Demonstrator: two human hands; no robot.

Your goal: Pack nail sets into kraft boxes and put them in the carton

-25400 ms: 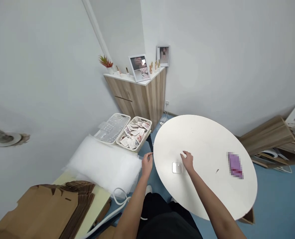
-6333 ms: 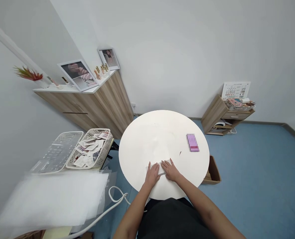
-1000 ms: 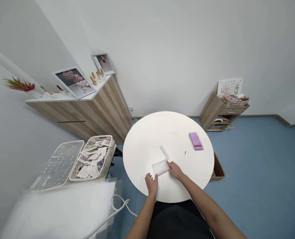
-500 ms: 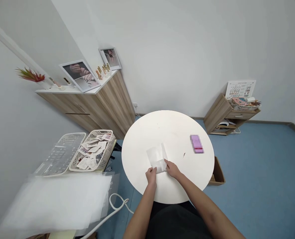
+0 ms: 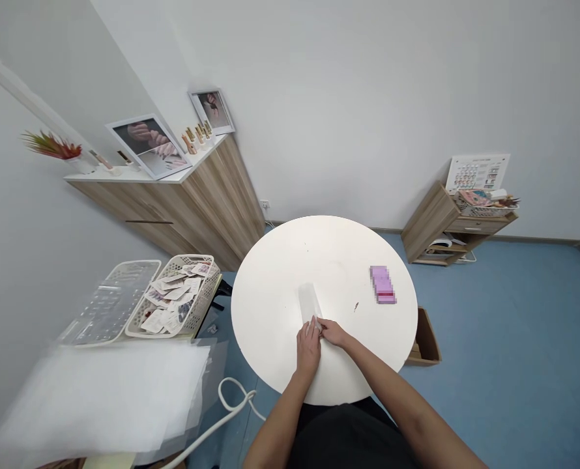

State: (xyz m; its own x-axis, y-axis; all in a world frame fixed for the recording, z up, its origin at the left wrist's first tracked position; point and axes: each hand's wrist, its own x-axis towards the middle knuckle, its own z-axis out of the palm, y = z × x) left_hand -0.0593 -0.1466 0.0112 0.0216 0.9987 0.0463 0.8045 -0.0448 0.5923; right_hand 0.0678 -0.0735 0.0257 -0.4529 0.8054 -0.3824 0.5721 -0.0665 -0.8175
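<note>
A thin, whitish translucent wrapping sheet (image 5: 309, 301) lies on the round white table (image 5: 270, 286), folded into a narrow strip. My left hand (image 5: 308, 348) presses on the near end of the strip, its fingers together and bent over it. Close against it, my right hand (image 5: 333, 332) pinches the strip's right edge near the same end. The fingers cover that end, so whatever may be inside the fold is hidden. Further right on the table rests a purple item (image 5: 382, 285), blurred by pixelation.
Two white baskets, one with packets (image 5: 177, 293) and one with clear plastic pieces (image 5: 109, 303), stand at left. Before them is a stack of white sheets (image 5: 104, 391). A white hose (image 5: 231, 410) loops beside the table. A cardboard box (image 5: 425, 339) sits on the floor at right.
The sheet has gone from a wide, partly open shape to a narrow folded strip. My left hand has moved right over it, and the two hands are now close together.
</note>
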